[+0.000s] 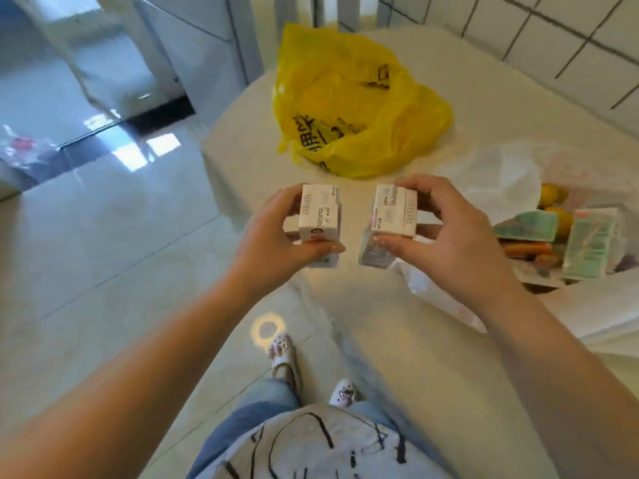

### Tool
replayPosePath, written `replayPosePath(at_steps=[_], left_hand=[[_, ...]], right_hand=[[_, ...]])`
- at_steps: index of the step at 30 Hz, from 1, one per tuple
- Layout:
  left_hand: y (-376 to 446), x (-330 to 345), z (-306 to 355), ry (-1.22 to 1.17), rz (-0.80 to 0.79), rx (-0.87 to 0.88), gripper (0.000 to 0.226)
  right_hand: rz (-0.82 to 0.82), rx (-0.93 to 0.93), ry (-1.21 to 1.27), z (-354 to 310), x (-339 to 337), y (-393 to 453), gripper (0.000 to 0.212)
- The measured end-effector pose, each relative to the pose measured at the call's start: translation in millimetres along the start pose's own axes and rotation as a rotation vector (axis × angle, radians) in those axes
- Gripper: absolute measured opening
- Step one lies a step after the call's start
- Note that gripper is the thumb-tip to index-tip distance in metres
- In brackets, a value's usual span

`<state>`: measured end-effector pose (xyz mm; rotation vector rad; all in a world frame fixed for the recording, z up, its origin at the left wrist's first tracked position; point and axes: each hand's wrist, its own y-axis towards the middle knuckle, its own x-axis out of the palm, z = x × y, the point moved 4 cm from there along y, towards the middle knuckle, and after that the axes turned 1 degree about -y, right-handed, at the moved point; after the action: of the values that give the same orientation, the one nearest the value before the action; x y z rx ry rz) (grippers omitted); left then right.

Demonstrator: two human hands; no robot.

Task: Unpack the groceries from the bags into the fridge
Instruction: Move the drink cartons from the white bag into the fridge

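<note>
Nearest the lens, at six o'clock, a white shirt with black scribbled lines (332, 444) hangs over blue jeans (256, 406), with two white clogs (281, 350) on the pale tiled floor (103, 236) below. Both bare forearms reach up toward the middle of the view.

At the centre, the left hand (273, 236) grips a small white carton (318, 216), thumb curled along its near edge and fingers behind it. Just beside it toward three o'clock, apart from the first, the right hand (449, 233) grips a second white carton (390, 216), fingers arched over its top and thumb pressed on its near side. Both cartons are held in the air above the edge of a white table (484, 108); their print is too small to read.

On the table at twelve o'clock sits a crumpled yellow plastic bag (352, 108) with dark lettering, mouth open toward the hands; what it holds cannot be seen. At three o'clock lies an open white plastic bag (498, 174), spread flat around its load: yellow fruit (549, 195) at the far side, greenish patterned cartons (587, 243) standing and tilted, and something orange (529, 248) between them, too blurred to name.

A white tiled wall (553, 36) rises at one o'clock, and at ten o'clock stands a white appliance (103, 57), blurred
</note>
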<state>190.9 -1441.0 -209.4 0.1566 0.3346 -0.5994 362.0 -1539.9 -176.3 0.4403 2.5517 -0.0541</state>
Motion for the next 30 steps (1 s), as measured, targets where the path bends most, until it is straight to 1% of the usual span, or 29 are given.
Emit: replayPosePath(at_steps=[3,5,8,13,17,21,25,30], left_hand=[[-25,-56,-12,0.009,0.183,-0.022,0.065],[-39,-93,-18,0.025,0.287,-0.029,0.066],[-55,-150,-27,0.071,0.407,-0.044,0.06],[-78,-269,-41,0.122,0.562,-0.044,0.066],[-82,-373,-47,0.166,0.619,-0.009,0.077],[-70,-459,-54,0.203,0.625,-0.001,0.078],[-40,-526,-66,0.216,0.639,-0.009,0.08],[21,-598,-87,0.268,0.659,0.003,0.075]], right_hand=[[-0.129,-0.076,-0.001,-29,46,22,0.057],[-0.192,-0.161,-0.018,-54,78,36,0.057],[-0.273,-0.289,-0.055,-99,125,57,0.057],[-0.346,-0.428,-0.05,-185,215,99,0.055],[-0.36,-0.485,0.032,-254,284,134,0.058],[-0.35,-0.527,0.087,-312,337,174,0.057],[-0.337,-0.551,0.109,-355,376,224,0.05],[-0.277,-0.573,0.112,-388,415,305,0.048]])
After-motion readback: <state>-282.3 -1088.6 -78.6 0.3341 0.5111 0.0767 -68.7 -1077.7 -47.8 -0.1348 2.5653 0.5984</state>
